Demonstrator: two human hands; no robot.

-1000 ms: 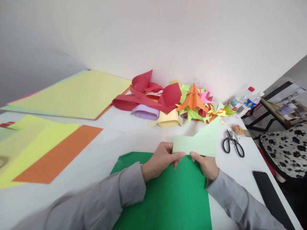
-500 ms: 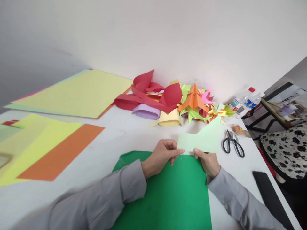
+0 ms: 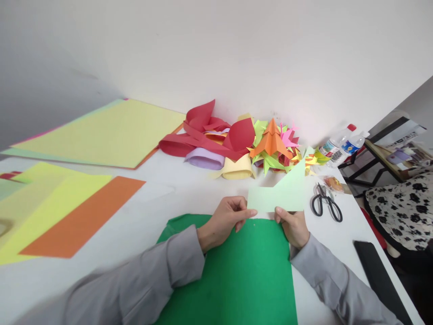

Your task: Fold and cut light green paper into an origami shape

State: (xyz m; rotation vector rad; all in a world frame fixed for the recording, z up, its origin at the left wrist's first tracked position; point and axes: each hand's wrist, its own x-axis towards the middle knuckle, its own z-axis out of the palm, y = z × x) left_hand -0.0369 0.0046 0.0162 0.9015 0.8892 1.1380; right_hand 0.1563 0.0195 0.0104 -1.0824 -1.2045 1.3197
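Between my two hands is a pale green sheet of paper (image 3: pixel 277 198), folded so that a pointed flap rises at its right side. My left hand (image 3: pixel 226 220) pinches its lower left corner between thumb and fingers. My right hand (image 3: pixel 292 225) grips the lower edge farther right, thumb in front and fingers mostly hidden behind the paper. Under both hands lies a large green sheet (image 3: pixel 243 271) on the white table (image 3: pixel 162 194). Black-handled scissors (image 3: pixel 326 205) rest on the table just right of the paper.
Folded paper shapes, among them an orange tiered one (image 3: pixel 270 142) and red curled strips (image 3: pixel 206 135), sit along the wall. Large yellow sheets (image 3: pixel 111 131) and an orange strip (image 3: pixel 84 216) lie left. Plastic bottles (image 3: pixel 350 146), a black flat object (image 3: pixel 380 277) and a person's patterned clothing (image 3: pixel 402 210) are right.
The view has shifted slightly, so most things sit a little farther left. Both hands keep hold of the pale green paper, and its fold looks much the same.
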